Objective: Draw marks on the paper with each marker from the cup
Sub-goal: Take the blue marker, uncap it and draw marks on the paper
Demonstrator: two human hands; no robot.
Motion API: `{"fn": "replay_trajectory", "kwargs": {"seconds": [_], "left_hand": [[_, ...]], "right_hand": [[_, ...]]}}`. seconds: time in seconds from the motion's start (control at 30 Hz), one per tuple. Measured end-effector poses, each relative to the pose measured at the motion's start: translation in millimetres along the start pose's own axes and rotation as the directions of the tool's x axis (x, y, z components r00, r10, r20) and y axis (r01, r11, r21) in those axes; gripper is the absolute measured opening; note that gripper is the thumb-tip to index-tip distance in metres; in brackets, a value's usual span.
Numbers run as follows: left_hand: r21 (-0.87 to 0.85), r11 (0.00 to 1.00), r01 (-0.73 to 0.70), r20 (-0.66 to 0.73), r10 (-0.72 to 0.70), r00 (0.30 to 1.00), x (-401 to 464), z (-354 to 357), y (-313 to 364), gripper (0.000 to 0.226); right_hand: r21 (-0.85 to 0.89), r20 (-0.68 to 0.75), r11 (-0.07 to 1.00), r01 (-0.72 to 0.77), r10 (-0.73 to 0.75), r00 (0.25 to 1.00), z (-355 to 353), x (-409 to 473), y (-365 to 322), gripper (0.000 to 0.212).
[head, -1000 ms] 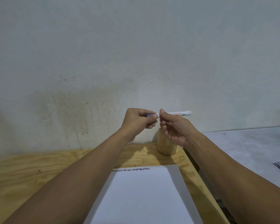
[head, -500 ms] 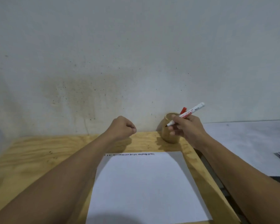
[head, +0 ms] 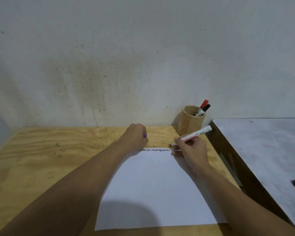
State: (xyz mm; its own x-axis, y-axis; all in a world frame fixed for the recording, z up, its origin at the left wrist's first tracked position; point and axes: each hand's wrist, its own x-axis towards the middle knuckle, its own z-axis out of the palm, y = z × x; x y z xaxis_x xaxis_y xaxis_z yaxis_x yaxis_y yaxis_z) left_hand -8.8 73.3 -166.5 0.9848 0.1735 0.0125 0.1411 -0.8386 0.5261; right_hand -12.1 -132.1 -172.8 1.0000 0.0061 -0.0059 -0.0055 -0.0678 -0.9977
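While the plywood bench (head: 41, 150) runs pale and grainy along the left, nothing lies on that side but bare wood, knotted and rough-sawn in look. Moving right, the left hand (head: 134, 137) rests as a fist at the far left corner of the paper (head: 153, 188), fingers curled tight around a small purple cap (head: 144, 135) that just peeps out by the knuckles. It seems to pin the sheet as much as hold the cap.

Along the paper's far edge runs a row of short marks (head: 153, 150), dark with some red, reaching almost to the right corner. That row is what the coming stroke turns on: the marker's tip (head: 172, 145) sits just past the row's right end, at or very near the sheet's far right corner, so the free strip for a fresh mark is narrow. I judge the next stroke must land right there or begin a new row nearer the person.

The right hand (head: 191, 150) is the working one, fingers pinched on the marker (head: 194, 134) in a writing grip. Its long axis slants from the tip at lower left up to the white butt end at upper right.

Behind it stands the cup (head: 189, 121), a smooth tan cylinder against the wall, with two capped markers (head: 203, 108) leaning inside, one red-capped, one dark.
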Motion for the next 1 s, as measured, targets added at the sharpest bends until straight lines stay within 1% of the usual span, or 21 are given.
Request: {"fn": "replay_trajectory", "kwargs": {"seconds": [0.03,0.07,0.1,0.13,0.17,0.2,0.23,0.27,0.3,0.33,0.4,0.47,0.53,0.73,1.0], "left_hand": [[-0.020,1.000,-0.003,-0.008,0.003,1.000,-2.1,1.5,0.9,0.002],[-0.036,0.999,-0.007,-0.034,0.005,0.999,-4.8,4.1,0.9,0.013],[-0.039,0.999,-0.017,-0.087,0.014,0.996,-9.8,8.1,0.1,0.030],[-0.044,0.998,-0.033,-0.181,0.025,0.983,-16.5,11.9,1.6,0.044],[-0.044,0.995,-0.089,-0.303,0.072,0.950,-24.4,16.0,4.1,0.046],[-0.017,0.982,-0.188,-0.411,0.165,0.897,-31.9,19.4,8.4,0.039],[0.037,0.956,-0.290,-0.461,0.273,0.844,-39.0,22.9,13.1,0.029],[0.073,0.927,-0.367,-0.448,0.359,0.819,-44.5,27.5,16.3,0.022],[0.078,0.905,-0.419,-0.392,0.414,0.822,-48.9,31.5,18.8,0.020],[0.070,0.893,-0.444,-0.310,0.442,0.842,-51.5,36.1,19.6,0.023],[0.119,0.889,-0.443,-0.167,0.458,0.873,-54.5,44.0,18.6,0.033],[0.184,0.889,-0.420,-0.110,0.443,0.890,-55.1,48.6,17.6,0.040],[0.169,0.895,-0.413,-0.121,0.434,0.893,-55.7,51.0,16.0,0.042],[0.174,0.892,-0.416,-0.162,0.443,0.882,-57.3,54.4,13.9,0.044],[0.177,0.891,-0.417,-0.172,0.445,0.879,-58.2,53.6,15.6,0.045]], "right_hand": [[-0.044,-0.006,0.999,0.018,-0.019,1.000,-0.9,0.4,2.5,0.016],[-0.084,-0.011,0.996,0.040,-0.041,0.999,-1.7,-0.6,3.6,0.015],[-0.108,-0.012,0.993,0.056,-0.057,0.998,-1.4,-1.4,3.7,0.014],[-0.109,-0.010,0.992,0.059,-0.061,0.998,-1.9,-1.5,4.0,0.014],[-0.072,-0.007,0.996,0.048,-0.049,0.999,-1.5,-1.7,3.3,0.014],[-0.035,0.003,0.999,0.035,-0.035,0.999,-1.4,-2.2,2.1,0.012],[-0.015,0.008,0.999,0.034,-0.034,0.999,-1.2,-2.4,0.8,0.011],[-0.044,0.000,0.998,0.049,-0.049,0.999,-1.9,-0.5,1.9,0.011],[-0.089,-0.004,0.993,0.071,-0.072,0.997,-3.2,2.1,3.5,0.010],[-0.128,-0.002,0.988,0.088,-0.089,0.996,-4.7,3.1,3.6,0.009],[-0.159,0.003,0.983,0.090,-0.091,0.996,-6.8,2.4,3.1,0.008],[-0.111,0.009,0.990,0.082,-0.082,0.997,-8.1,-0.1,4.5,0.010],[-0.073,0.019,0.994,0.083,-0.081,0.996,-8.4,-3.2,4.3,0.010],[-0.203,0.018,0.970,0.132,-0.131,0.991,-9.7,1.6,13.2,0.007],[-0.229,0.026,0.964,0.137,-0.135,0.991,-10.6,2.8,16.1,0.007]]}}
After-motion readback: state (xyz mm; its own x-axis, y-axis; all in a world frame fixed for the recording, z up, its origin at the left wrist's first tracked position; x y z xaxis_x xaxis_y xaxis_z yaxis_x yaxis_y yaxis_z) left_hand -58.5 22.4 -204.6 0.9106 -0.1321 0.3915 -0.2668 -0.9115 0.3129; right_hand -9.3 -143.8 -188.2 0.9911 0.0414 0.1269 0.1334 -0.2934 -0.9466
